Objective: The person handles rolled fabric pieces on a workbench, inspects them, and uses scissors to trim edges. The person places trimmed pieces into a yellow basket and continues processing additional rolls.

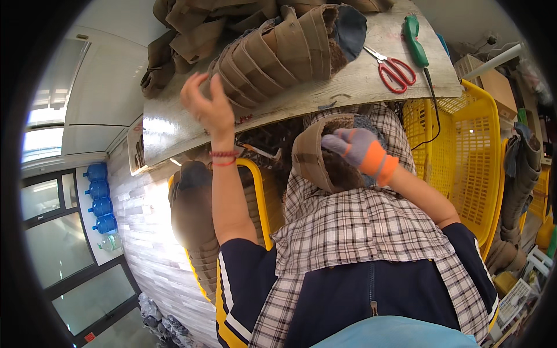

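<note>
My left hand [212, 107], bare with red bands at the wrist, is raised over the table's near edge with fingers apart. It is beside the left end of a nested row of brown fleece-lined fabric pieces [278, 55], and it holds nothing. In my lap lies one brown, cup-shaped fleece-lined fabric piece [313, 153] with its opening showing. My right hand [362, 153], in a grey and orange glove, is closed on that piece at its opening; the fingertips are partly hidden.
On the table [174, 130] lie red-handled scissors [394, 72] and a green corded tool [415, 40]. More brown pieces [185, 43] are heaped at the back left. A yellow basket [464, 156] stands at right; another yellow-rimmed container [255, 174] with stacked pieces is at left.
</note>
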The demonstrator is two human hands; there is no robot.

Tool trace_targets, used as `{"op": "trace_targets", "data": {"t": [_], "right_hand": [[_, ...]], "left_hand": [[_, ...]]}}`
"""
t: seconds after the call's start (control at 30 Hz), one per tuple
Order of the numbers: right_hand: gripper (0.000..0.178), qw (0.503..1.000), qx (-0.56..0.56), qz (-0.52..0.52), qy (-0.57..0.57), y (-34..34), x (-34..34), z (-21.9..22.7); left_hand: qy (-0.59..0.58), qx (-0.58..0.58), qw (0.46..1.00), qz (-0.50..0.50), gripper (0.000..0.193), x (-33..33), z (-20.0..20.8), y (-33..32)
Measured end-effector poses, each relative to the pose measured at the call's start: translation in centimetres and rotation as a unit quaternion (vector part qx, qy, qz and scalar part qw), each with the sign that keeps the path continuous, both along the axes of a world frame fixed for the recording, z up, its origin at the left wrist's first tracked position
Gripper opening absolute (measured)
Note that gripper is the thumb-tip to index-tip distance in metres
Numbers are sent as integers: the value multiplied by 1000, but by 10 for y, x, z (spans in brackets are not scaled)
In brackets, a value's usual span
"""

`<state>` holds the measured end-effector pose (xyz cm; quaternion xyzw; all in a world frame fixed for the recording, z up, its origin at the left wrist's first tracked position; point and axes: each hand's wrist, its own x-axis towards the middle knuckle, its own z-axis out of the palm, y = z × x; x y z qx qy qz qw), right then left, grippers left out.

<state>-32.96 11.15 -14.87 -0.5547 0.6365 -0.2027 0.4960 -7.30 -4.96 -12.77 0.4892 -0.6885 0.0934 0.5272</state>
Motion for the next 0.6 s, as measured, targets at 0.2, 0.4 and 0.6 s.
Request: {"op": "trace_targets", "data": {"t": [0.2,0.4,0.6], "right_hand": [[51,980,-77,78,-166,29,56,-47],[28,928,-304,-136,-167,15,4,45],[29,899,-341,-258,93,-119,-94,15]], "left_hand": [[-234,9,970,-57,72,-126,2,-44],[-299,94,947,-64,69,-112,0,-56],[-276,72,951,-120,69,-109,11,-53]]}}
